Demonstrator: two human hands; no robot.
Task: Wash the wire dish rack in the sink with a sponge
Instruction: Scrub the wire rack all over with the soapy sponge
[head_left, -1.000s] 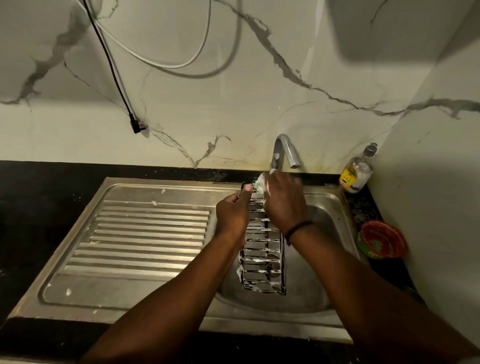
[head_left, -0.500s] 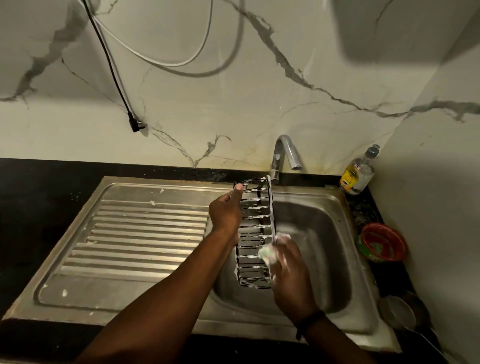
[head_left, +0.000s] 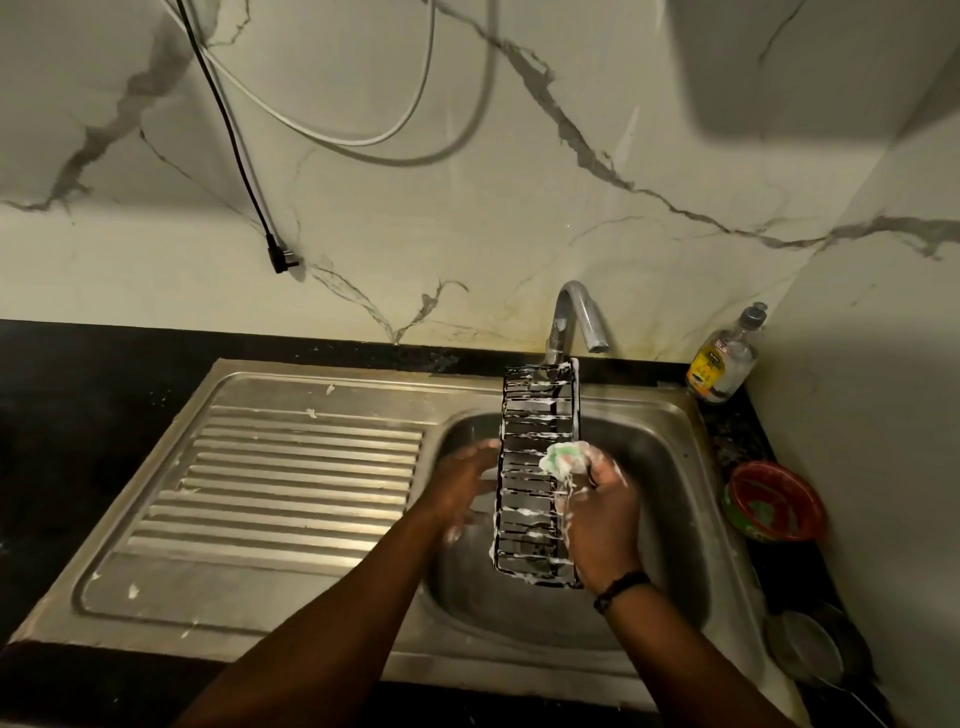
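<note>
Sink (head_left: 670, 519): steel basin with ribbed drainboard; the rack stands upright in it, between both hands.
Rack (head_left: 535, 467): long dark wire grid, rungs streaked with white foam, top near the tap (head_left: 571, 322).
Sponge (head_left: 563, 457): crumpled, green and white, soapy, pressed on the rack's right edge.
Right hand (head_left: 602, 514): clenched around the sponge, foam on fingers.
Left hand (head_left: 462, 488): fingers spread against the rack's left side; grip unclear.
Bowl (head_left: 774, 501): red, round, right of the right hand.
Bottle (head_left: 724, 358): clear plastic, yellow label, beyond the bowl.

Bare forearms; a thin black band (head_left: 621, 591) circles the right wrist.
</note>
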